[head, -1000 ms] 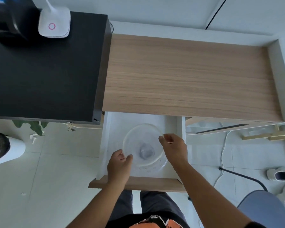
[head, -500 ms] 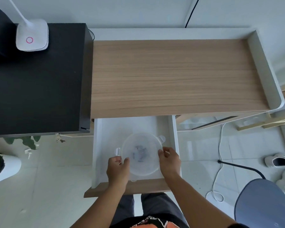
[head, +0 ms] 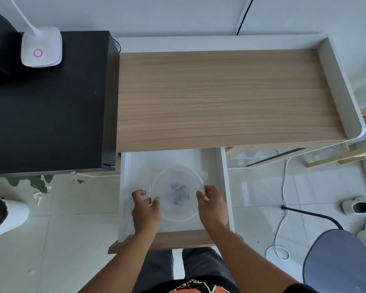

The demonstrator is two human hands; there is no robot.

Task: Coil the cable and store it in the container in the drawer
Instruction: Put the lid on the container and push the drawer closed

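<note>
A round translucent container (head: 173, 176) with its lid on sits in the open white drawer (head: 224, 178) below the wooden desk top. A dark grey coil, the cable (head: 179, 196), shows blurred through the lid. My left hand (head: 145, 211) grips the container's left rim, thumb on the lid and fingers by a small side tab. My right hand (head: 213, 206) holds the right rim with curled fingers. Another tab sticks out at the container's upper right.
The wooden desk top (head: 220, 98) lies beyond the drawer, with a black cabinet (head: 47, 102) and a white lamp base (head: 41, 47) to the left. On the floor to the right are a white cord (head: 283, 197), shoes (head: 360, 206) and a grey chair seat (head: 342, 261).
The lid, held tilted over the container a second ago, now lies flat on it. Both hands have settled on the container's opposite rims.
</note>
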